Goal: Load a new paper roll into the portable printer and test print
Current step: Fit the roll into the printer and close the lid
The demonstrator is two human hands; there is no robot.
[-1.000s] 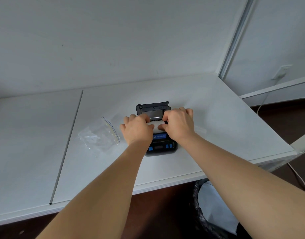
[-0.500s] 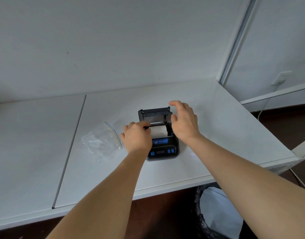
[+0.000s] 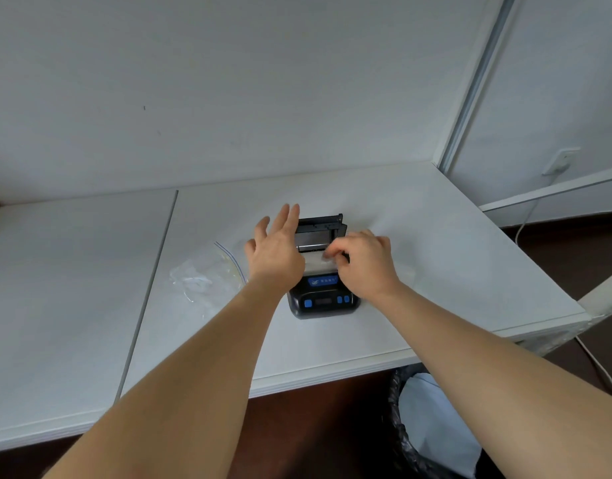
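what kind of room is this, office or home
Probably an office or plain workroom, though that is a guess. A bare white desk stands against a blank wall, with a lined waste bin below its edge, and a portable printer sits open on it.

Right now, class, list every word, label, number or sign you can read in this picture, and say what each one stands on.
Nothing here can be read.
Blue label on the printer: a pale logo and a few characters, too blurred to read.
Blue buttons and dark display: no legible marks.
Plastic bag, wall and table: no text.
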